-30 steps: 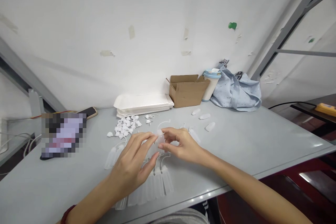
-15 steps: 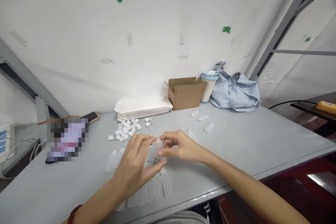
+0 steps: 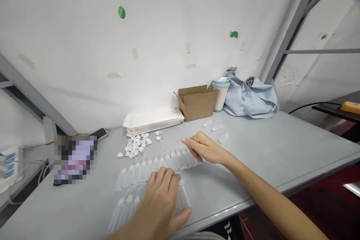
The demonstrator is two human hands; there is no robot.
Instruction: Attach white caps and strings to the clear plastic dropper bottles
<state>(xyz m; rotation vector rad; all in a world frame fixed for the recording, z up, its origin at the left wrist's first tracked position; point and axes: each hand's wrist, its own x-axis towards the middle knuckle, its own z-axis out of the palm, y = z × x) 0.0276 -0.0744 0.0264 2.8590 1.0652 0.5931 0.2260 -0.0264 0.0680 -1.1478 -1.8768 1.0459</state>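
My left hand (image 3: 163, 197) is low over the right end of the front row of translucent plastic tubes (image 3: 128, 206). Its fingers and thumb span a clear tube (image 3: 182, 197) lying on the table, partly covered by the hand. My right hand (image 3: 206, 148) hovers by the right end of the back row of tubes (image 3: 149, 168), one finger stretched left and others bent; nothing shows in it. These tubes have white tops with thin cord loops. Small white cap pieces (image 3: 136, 144) lie heaped behind the rows. Three loose translucent tubes (image 3: 217, 128) lie farther right.
Against the wall stand a stack of white trays or envelopes (image 3: 153, 120), an open cardboard box (image 3: 198, 105), a lidded cup (image 3: 221, 95) and a pale blue cloth bag (image 3: 250, 97). A phone (image 3: 99, 134) and a blurred purple item (image 3: 77, 159) lie left on the grey table (image 3: 253, 153).
My left hand has carried the tube down and nearer to me, to the front row's right end. My right hand has let go of it and moved right. The view has shifted slightly.
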